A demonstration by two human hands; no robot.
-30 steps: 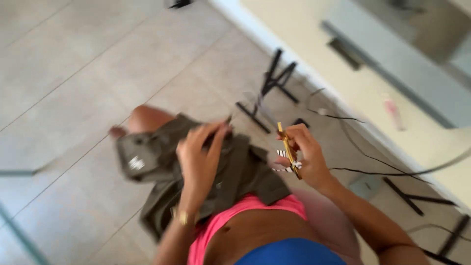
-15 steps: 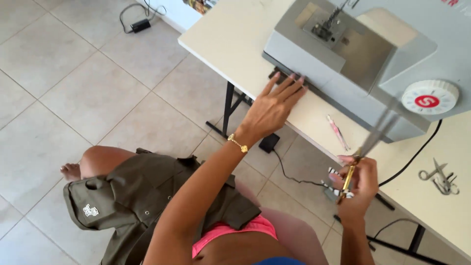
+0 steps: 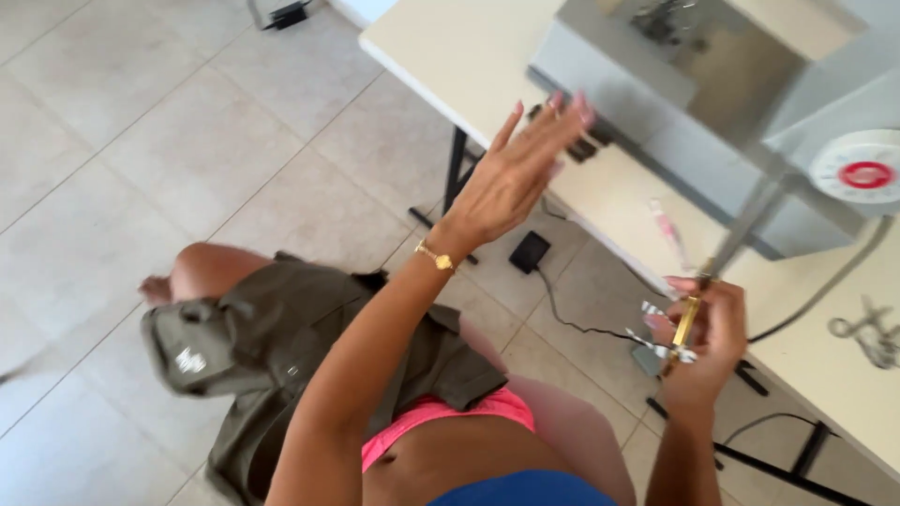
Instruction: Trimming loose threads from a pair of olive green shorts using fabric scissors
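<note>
A slim gold-coloured tool (image 3: 685,321), hard and shiny, with a long grey metal part rising from it, is being gripped in the right hand (image 3: 708,333), whose fingers are being curled tightly around it; a scrap of patterned ribbon or tape (image 3: 656,330) is being held against it, though its exact kind cannot be told. The tool is being kept just off the front edge of the table (image 3: 450,52), below the sewing machine (image 3: 712,103). The left hand (image 3: 511,173) is being raised with fingers spread wide and flat, nothing being held, in front of the machine's front edge; whether it is touching it cannot be told. A thin gold watch (image 3: 436,260) is being worn on that wrist. The machine is being shown as a boxy grey body with smooth, dull panels and a round white dial with a red centre (image 3: 862,173). A soft, creased olive-green garment (image 3: 272,347) is being draped across the lap and one bent knee. The table top is being seen as pale, smooth and cream, carried on black metal legs (image 3: 457,173); small metal scissors (image 3: 867,330) are lying at its right. Large pale glossy tiles are covering the floor (image 3: 141,141), where a black pedal (image 3: 530,251) and its cable are lying under the table.
</note>
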